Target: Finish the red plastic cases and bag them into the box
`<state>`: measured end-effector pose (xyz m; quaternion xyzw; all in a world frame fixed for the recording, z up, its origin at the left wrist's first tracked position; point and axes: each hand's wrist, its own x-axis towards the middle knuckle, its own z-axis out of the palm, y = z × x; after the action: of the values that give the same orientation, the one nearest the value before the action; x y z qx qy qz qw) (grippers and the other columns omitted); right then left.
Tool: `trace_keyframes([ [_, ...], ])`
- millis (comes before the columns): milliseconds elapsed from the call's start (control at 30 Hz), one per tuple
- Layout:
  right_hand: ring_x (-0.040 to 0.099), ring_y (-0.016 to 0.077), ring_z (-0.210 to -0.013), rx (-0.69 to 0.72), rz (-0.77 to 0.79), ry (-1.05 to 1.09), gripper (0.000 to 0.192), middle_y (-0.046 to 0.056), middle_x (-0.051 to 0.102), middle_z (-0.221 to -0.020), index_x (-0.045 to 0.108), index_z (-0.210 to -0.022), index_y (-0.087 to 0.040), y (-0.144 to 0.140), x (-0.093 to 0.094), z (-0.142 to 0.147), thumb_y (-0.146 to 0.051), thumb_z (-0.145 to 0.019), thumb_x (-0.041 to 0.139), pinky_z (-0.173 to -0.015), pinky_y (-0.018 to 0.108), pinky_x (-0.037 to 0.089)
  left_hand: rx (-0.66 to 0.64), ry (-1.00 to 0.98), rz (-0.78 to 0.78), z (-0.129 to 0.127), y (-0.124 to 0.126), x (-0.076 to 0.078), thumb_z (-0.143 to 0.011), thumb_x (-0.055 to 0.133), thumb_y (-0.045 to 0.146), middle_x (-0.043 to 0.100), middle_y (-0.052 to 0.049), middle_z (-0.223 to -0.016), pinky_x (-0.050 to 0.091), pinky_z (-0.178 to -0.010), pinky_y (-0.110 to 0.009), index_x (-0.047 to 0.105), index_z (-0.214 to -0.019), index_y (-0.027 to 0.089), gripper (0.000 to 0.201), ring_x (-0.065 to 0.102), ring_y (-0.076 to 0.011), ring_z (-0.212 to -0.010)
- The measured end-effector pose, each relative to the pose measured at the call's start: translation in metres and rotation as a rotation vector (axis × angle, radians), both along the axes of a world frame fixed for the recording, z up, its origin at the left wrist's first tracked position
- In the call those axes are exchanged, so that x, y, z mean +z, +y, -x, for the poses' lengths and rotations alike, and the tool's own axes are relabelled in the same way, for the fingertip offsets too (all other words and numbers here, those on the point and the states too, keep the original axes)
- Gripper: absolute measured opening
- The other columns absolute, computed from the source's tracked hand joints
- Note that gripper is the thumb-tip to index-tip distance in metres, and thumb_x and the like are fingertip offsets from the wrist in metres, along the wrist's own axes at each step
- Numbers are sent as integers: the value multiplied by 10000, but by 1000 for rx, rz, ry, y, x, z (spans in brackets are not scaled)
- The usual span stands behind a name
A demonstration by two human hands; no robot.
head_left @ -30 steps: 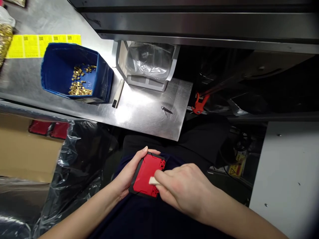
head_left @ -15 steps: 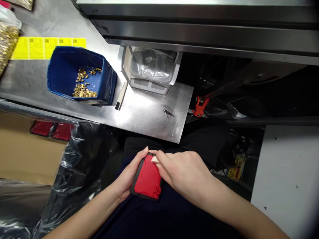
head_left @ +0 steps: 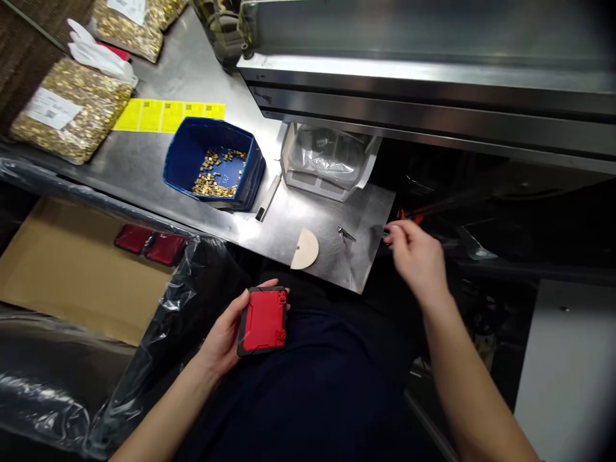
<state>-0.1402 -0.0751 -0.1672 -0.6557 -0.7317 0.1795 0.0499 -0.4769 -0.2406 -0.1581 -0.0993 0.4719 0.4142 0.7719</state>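
Observation:
My left hand (head_left: pixel 226 330) holds a flat red part with a black rim (head_left: pixel 264 319) over my lap. A pale half-round scraper (head_left: pixel 305 249) lies on the steel table (head_left: pixel 269 224) near its front edge. At the table's right corner my right hand (head_left: pixel 414 256) hovers with loosely curled fingers, a little right of a small metal tweezers-like tool (head_left: pixel 345 235). Whether it holds anything I cannot tell.
A blue bin (head_left: pixel 214 163) with several small brass pieces stands on the table, a white clear-lined bin (head_left: pixel 327 160) beside it. Bags of brass parts (head_left: pixel 67 115) and yellow labels (head_left: pixel 168 115) lie at the far left. A cardboard box (head_left: pixel 72 269) holding red parts (head_left: pixel 151 244) sits lower left.
My right hand left the red part and moved up and right to the table's corner. The pale scraper it held now lies on the table. The view has shifted.

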Motion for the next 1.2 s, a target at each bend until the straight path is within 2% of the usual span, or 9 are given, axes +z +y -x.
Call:
trace_keyframes([
  [67, 691, 293, -945, 108, -81, -371, 429, 155, 716, -1125, 555, -1397, -186, 14, -18, -46, -242, -1069, 285, -707, 343, 496, 14, 26, -21, 2, -3, -6, -983, 605, 453, 655, -157, -1417, 598, -954, -386, 532, -1468, 173, 565, 701, -298, -1174],
  [167, 648, 316, -1050, 320, -52, -444, 518, 188, 651, -1270, 521, -1480, -184, 35, -54, -86, -124, -979, 406, -771, 352, 495, 9, 42, -32, -1, -2, -16, -995, 592, 479, 671, -155, -1395, 588, -969, -373, 539, -1456, 165, 560, 697, -277, -1184],
  [333, 601, 328, -1130, 564, -44, -446, 511, 223, 607, -1338, 568, -1443, -153, 58, -92, -97, -82, -973, 378, -913, 427, 462, -10, 39, -61, -8, 2, -19, -994, 549, 567, 729, -180, -1284, 566, -997, -398, 546, -1440, 144, 614, 701, -289, -1172],
  [467, 521, 359, -1262, 675, -69, -433, 494, 232, 541, -1453, 538, -1443, -117, 70, -86, -109, -100, -980, 365, -1000, 498, 408, -24, 189, -120, -1, 0, -18, -959, 593, 597, 742, -161, -1253, 581, -939, -363, 559, -1434, 173, 638, 715, -279, -1119],
  [567, 440, 329, -1382, 834, -40, -383, 456, 158, 565, -1460, 569, -1382, -163, 68, -59, -109, -145, -936, 479, -1136, 503, 306, -98, 406, -201, 13, 0, -22, -928, 651, 577, 740, -119, -1254, 594, -856, -327, 561, -1443, 220, 632, 721, -254, -1047],
  [700, 629, 272, -1123, 1114, 132, -220, 294, 121, 696, -1131, 638, -1169, -173, 27, 0, -59, -164, -897, 528, -1136, 453, 325, -208, 596, -233, 26, 3, -31, -849, 739, 588, 741, -121, -1230, 586, -850, -339, 563, -1446, 201, 733, 704, -282, -1056],
  [833, 680, 261, -853, 1070, 390, -118, 246, 88, 704, -948, 633, -1032, -185, -41, 42, 31, -296, -814, 656, -774, 363, 478, -236, 614, -214, 29, 7, -39, -806, 753, 635, 747, -130, -1211, 591, -845, -362, 552, -1459, 187, 817, 706, -300, -1046],
  [1000, 724, 282, -739, 847, 530, -175, 199, 131, 737, -830, 668, -982, -135, -86, 30, 109, -278, -890, 565, -639, 347, 460, -279, 595, -187, 31, 4, -47, -791, 740, 672, 741, -144, -1237, 603, -822, -391, 528, -1481, 202, 862, 717, -330, -1043],
  [1200, 749, 304, -831, 831, 605, -145, 257, 175, 769, -903, 719, -957, -129, -83, 20, 134, -328, -910, 564, -666, 341, 485, -296, 566, -199, 34, 1, -49, -828, 720, 652, 739, -155, -1238, 549, -941, -359, 545, -1464, 158, 824, 695, -336, -1119],
])
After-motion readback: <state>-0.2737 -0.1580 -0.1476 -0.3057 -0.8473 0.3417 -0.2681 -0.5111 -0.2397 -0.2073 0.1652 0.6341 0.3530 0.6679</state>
